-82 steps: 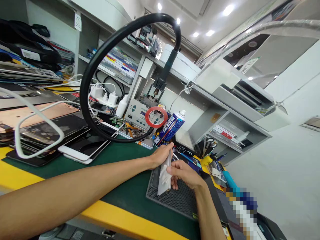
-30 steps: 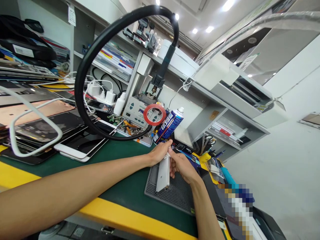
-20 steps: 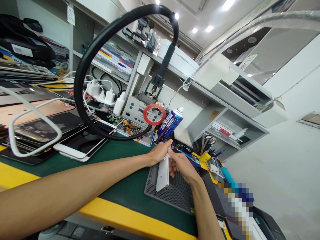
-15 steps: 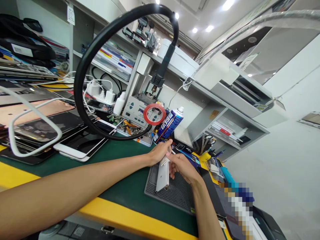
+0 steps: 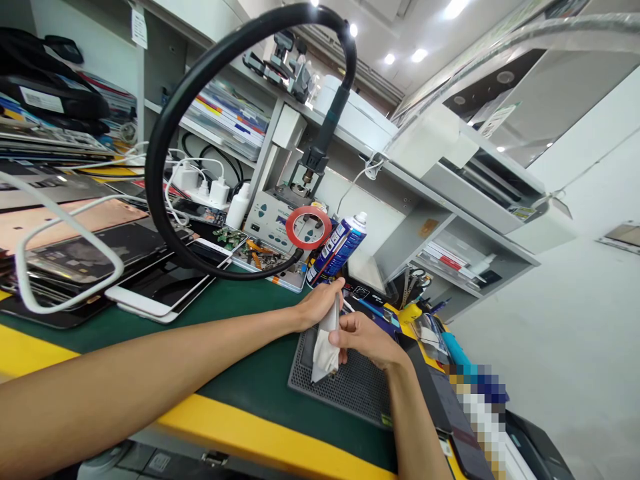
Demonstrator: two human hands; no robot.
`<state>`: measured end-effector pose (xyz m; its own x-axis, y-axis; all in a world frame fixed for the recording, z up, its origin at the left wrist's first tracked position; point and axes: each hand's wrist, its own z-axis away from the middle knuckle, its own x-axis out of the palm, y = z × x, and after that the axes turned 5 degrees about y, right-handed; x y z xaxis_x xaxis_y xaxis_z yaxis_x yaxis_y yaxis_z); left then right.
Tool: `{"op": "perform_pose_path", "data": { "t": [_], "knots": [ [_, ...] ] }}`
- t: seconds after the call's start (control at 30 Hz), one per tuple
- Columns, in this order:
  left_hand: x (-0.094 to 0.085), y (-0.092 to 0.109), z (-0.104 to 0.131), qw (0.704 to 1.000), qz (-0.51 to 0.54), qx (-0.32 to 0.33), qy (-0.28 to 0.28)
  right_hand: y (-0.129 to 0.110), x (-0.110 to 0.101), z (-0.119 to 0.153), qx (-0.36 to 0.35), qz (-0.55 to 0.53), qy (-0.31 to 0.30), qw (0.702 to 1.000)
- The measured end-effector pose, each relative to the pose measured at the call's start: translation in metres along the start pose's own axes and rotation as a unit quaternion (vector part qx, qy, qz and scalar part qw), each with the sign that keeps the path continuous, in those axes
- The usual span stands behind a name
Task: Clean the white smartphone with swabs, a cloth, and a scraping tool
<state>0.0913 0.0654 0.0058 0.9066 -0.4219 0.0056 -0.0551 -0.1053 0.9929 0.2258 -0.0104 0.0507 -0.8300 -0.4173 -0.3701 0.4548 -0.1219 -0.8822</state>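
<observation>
My left hand (image 5: pixel 323 303) is closed on the far end of a thin silver tablet-like device (image 5: pixel 329 322), which is tilted up on edge with its silver back facing left. Pressed against the lower part of that back is a crumpled white wipe (image 5: pixel 325 353). The fingers of my right hand (image 5: pixel 361 339) grip the wipe, with the thumb over it and other fingers curled by the device's right side. Below both hands lies a dark perforated mat (image 5: pixel 345 397). What is on the device's other face is hidden.
A tilted blue spray can (image 5: pixel 340 248) and a red tape roll (image 5: pixel 309 227) stand beyond my hands. A thick black hose (image 5: pixel 160 133) loops over the bench. To the left are a white-framed tablet (image 5: pixel 165 287) and stacked device parts. Tools and pens lie right.
My right hand has slid the white wipe down the silver back, from near my left hand toward the near end. My left hand keeps its hold.
</observation>
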Motion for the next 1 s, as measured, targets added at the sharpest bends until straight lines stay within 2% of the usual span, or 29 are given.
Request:
{"op": "perform_pose_path", "data": {
  "t": [0.4, 0.63, 1.0],
  "knots": [
    [-0.001, 0.002, 0.001, 1.000, 0.011, 0.006, -0.005, 0.001, -0.003, 0.002, -0.009, 0.008, -0.027, 1.000],
    [-0.001, 0.001, 0.000, 1.000, 0.012, 0.008, -0.006, -0.003, 0.005, -0.002, 0.002, 0.010, 0.038, 0.999],
    [-0.002, 0.005, 0.002, 0.999, 0.037, 0.016, -0.013, 0.000, 0.008, -0.008, 0.018, -0.018, 0.095, 0.995]
  ]
}}
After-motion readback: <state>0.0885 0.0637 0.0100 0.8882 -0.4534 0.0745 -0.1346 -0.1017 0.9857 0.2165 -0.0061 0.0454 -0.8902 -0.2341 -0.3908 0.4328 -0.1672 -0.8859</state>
